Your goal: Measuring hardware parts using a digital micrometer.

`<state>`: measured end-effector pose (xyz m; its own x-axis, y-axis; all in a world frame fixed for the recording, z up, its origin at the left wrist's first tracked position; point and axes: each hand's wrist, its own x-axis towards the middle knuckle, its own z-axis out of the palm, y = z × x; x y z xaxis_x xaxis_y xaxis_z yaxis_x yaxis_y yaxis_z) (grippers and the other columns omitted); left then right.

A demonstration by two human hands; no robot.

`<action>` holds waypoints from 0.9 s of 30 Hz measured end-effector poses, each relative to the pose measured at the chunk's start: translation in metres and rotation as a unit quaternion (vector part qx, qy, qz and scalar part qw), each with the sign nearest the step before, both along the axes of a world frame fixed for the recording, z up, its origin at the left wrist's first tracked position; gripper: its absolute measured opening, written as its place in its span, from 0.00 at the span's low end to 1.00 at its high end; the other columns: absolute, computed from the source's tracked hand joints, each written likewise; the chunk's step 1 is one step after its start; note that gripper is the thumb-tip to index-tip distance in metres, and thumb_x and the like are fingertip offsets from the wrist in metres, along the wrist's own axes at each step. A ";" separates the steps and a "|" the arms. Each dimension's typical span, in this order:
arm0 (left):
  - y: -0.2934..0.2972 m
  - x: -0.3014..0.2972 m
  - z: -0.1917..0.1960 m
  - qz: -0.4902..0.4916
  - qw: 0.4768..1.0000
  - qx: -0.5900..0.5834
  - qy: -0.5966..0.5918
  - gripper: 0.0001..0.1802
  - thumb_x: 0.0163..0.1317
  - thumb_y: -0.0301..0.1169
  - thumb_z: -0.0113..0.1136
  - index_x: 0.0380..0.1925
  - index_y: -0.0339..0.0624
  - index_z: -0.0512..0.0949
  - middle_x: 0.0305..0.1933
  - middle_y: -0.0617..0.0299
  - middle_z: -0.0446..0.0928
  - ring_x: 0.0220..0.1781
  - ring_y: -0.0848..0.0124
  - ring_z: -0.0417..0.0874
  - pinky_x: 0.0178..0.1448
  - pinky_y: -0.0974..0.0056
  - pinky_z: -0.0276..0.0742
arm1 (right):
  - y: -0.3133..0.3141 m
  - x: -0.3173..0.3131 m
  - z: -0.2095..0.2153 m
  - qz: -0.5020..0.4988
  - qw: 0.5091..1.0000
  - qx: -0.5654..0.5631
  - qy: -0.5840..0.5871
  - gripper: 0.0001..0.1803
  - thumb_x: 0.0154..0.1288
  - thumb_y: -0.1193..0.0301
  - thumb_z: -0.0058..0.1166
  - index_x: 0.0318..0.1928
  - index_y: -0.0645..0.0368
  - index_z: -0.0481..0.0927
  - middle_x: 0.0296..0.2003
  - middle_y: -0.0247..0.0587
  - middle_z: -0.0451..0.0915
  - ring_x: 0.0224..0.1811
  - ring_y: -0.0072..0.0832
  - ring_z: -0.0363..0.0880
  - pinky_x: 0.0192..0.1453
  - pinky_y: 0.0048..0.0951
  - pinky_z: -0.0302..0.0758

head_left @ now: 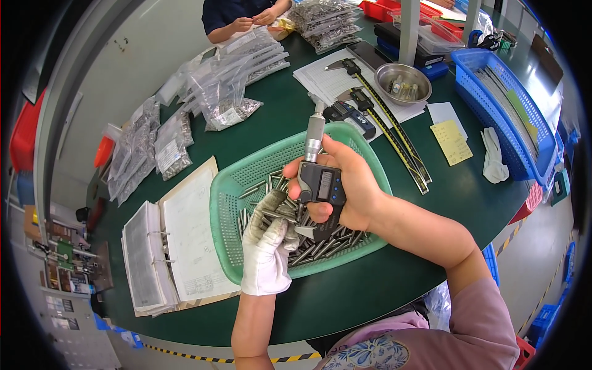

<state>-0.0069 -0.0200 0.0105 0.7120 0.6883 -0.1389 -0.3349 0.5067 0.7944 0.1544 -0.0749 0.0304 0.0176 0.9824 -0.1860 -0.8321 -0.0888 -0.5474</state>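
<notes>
My right hand (pixel 356 188), bare, is closed round a black digital micrometer (pixel 322 184), its silver thimble pointing away from me. The micrometer's jaw end hangs low beside the fingers of my left hand (pixel 265 246). That hand wears a white glove with greyed fingertips and is closed on a slim metal pin (pixel 279 215). Whether the pin touches the micrometer's jaws I cannot tell. Both hands are over a green plastic basket (pixel 223 246), in which many loose metal pins (pixel 330 248) lie.
An open ring binder (pixel 194 240) lies left of the basket. Bags of metal parts (pixel 176 145) cover the far left. Beyond the basket are two calipers (pixel 385 126), another digital gauge (pixel 353 117) and a metal bowl (pixel 404 83). A blue basket (pixel 493 105) stands right. Opposite, another person's hands (pixel 256 20) work.
</notes>
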 end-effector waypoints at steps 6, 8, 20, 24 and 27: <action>-0.002 0.001 0.001 0.011 1.000 0.023 0.004 0.23 0.55 0.25 0.57 0.52 0.38 0.65 0.37 0.64 0.73 0.26 0.81 0.69 0.26 0.77 0.63 | -0.001 0.000 0.000 0.000 1.000 -0.009 0.005 0.31 0.63 0.45 0.25 0.37 0.60 0.71 0.24 0.41 0.75 0.11 0.21 0.61 0.16 0.21 0.60; -0.002 0.000 0.000 0.016 1.000 0.026 0.006 0.23 0.55 0.25 0.57 0.52 0.38 0.65 0.37 0.64 0.73 0.26 0.81 0.69 0.26 0.77 0.63 | 0.000 0.000 0.000 0.001 1.000 -0.009 0.006 0.31 0.62 0.44 0.26 0.37 0.60 0.72 0.24 0.41 0.75 0.11 0.21 0.61 0.16 0.21 0.60; -0.005 0.002 0.002 0.022 0.999 0.039 0.017 0.21 0.55 0.27 0.56 0.50 0.38 0.66 0.36 0.65 0.73 0.26 0.81 0.69 0.27 0.76 0.65 | 0.000 -0.001 -0.001 -0.016 0.998 0.002 -0.057 0.30 0.58 0.42 0.38 0.34 0.59 0.73 0.24 0.41 0.75 0.11 0.20 0.61 0.15 0.19 0.60; -0.003 0.002 -0.001 0.012 1.000 0.021 0.015 0.20 0.56 0.28 0.56 0.49 0.38 0.66 0.35 0.66 0.73 0.26 0.81 0.69 0.27 0.76 0.64 | -0.001 -0.002 0.001 -0.013 0.998 0.008 -0.054 0.30 0.59 0.42 0.37 0.34 0.59 0.73 0.24 0.41 0.75 0.11 0.20 0.61 0.16 0.19 0.60; -0.001 0.001 -0.002 0.011 0.999 0.027 0.025 0.19 0.56 0.27 0.56 0.48 0.39 0.67 0.35 0.66 0.73 0.25 0.81 0.69 0.26 0.77 0.64 | -0.001 -0.003 0.000 -0.008 0.998 0.014 -0.054 0.30 0.60 0.43 0.36 0.34 0.59 0.73 0.24 0.41 0.75 0.12 0.20 0.61 0.16 0.19 0.60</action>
